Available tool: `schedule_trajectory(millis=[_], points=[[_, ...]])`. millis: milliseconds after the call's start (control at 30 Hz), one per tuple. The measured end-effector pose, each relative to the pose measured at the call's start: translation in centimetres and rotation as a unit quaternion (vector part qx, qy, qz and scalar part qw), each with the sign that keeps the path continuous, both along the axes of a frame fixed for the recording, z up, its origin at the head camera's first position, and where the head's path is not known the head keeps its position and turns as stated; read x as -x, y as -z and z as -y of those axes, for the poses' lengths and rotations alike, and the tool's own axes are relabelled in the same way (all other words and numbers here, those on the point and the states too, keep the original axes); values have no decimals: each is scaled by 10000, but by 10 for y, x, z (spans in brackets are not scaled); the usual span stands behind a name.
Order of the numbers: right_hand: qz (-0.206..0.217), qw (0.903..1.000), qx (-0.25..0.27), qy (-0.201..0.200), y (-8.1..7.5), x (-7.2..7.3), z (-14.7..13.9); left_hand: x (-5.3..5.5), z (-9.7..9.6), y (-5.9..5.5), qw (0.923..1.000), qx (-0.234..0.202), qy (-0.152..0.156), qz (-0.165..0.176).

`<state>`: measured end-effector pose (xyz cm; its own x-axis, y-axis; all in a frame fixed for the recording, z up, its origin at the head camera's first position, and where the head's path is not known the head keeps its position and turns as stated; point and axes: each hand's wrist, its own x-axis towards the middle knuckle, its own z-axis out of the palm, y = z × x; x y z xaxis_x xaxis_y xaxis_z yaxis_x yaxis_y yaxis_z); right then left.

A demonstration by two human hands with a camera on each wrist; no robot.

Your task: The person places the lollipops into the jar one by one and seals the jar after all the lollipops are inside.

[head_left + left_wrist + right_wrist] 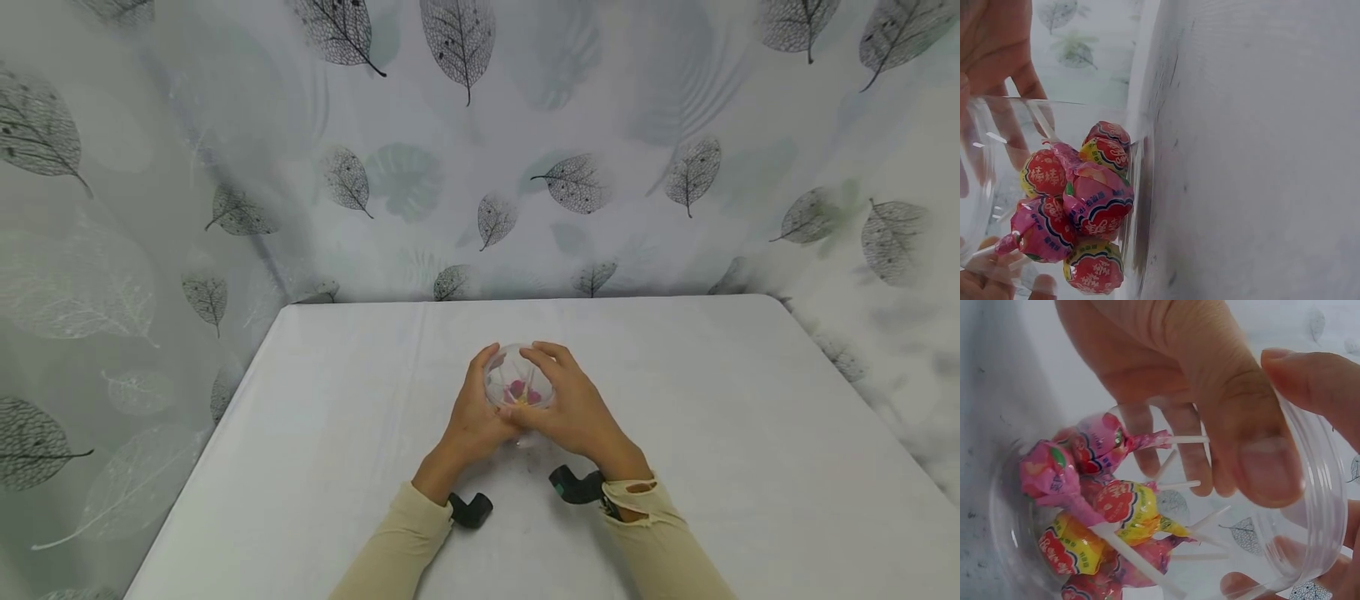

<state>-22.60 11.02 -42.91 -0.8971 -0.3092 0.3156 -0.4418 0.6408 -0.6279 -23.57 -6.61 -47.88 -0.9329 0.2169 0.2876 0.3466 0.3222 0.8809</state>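
A clear plastic jar stands upright on the white table in front of the person, with both hands around it. My left hand grips its left side near the top. Around the right side curl the fingers of my right hand, and its thumb lies across the upper wall just below the ribbed rim. Inside are several wrapped lollipops, pink, red and yellow, their heads at the bottom and white sticks mostly pointing up. Part of the jar is hidden behind the hands.
The table has a white cover and reaches back to a leaf-patterned curtain, which also hangs at both sides. A black wrist mount sits on the left wrist, and another black mount on the right.
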Motion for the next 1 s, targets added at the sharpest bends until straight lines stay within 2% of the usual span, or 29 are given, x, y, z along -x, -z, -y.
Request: schedule_trajectory(millis=[333, 500, 733, 900, 1000], points=[[-162, 9997, -205, -37, 11, 16, -4, 19, -2, 4, 9997, 48, 159, -178], [-51, 9990, -430, -78, 9, 24, -5, 30, -2, 6, 9995, 149, 127, -258], [33, 9958, -873, -256, 3, 37, -13, 43, 0, 8, 9986, 479, 68, -192], [21, 9931, -1153, -216, -10, 45, -30, 49, 7, -2, 9976, 646, 147, -182], [-22, 9916, -1286, -122, -21, 53, -43, 53, 16, -12, 9972, 643, 151, -359]])
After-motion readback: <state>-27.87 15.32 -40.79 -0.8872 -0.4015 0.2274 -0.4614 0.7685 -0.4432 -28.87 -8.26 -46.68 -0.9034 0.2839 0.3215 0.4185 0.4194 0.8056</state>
